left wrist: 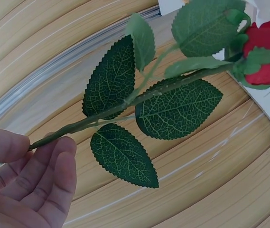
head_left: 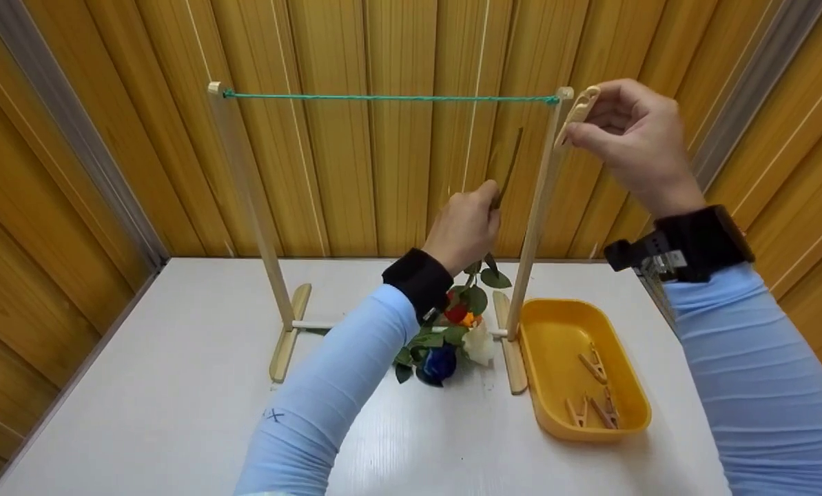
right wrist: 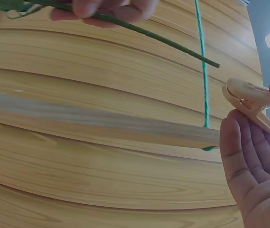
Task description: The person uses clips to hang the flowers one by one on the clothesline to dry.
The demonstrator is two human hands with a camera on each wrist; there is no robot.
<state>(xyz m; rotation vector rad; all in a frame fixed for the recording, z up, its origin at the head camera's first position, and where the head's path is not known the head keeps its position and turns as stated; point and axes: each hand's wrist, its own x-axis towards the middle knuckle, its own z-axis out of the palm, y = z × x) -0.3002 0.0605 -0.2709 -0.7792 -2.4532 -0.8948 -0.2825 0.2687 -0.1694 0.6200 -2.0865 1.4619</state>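
My left hand [head_left: 464, 227] grips the green stem [head_left: 512, 162] of an artificial red rose [left wrist: 267, 54], between the two wooden posts. The bloom hangs downward, and the bare stem end points up, below the green cord [head_left: 383, 98]. Serrated leaves [left wrist: 177, 109] spread along the stem in the left wrist view. My right hand [head_left: 641, 141] pinches a pale clothespin [right wrist: 248, 97] between thumb and fingers, beside the top of the right post [head_left: 543, 186]. In the right wrist view the stem end and the clothespin are apart.
A blue rose [head_left: 439, 363], a white rose [head_left: 479, 344] and an orange bloom [head_left: 470, 319] lie near the rack's base. Right of the rack, a yellow tray [head_left: 555, 310] contains three clothespins [head_left: 593, 365]. The left post [head_left: 249, 200] holds the cord's other end.
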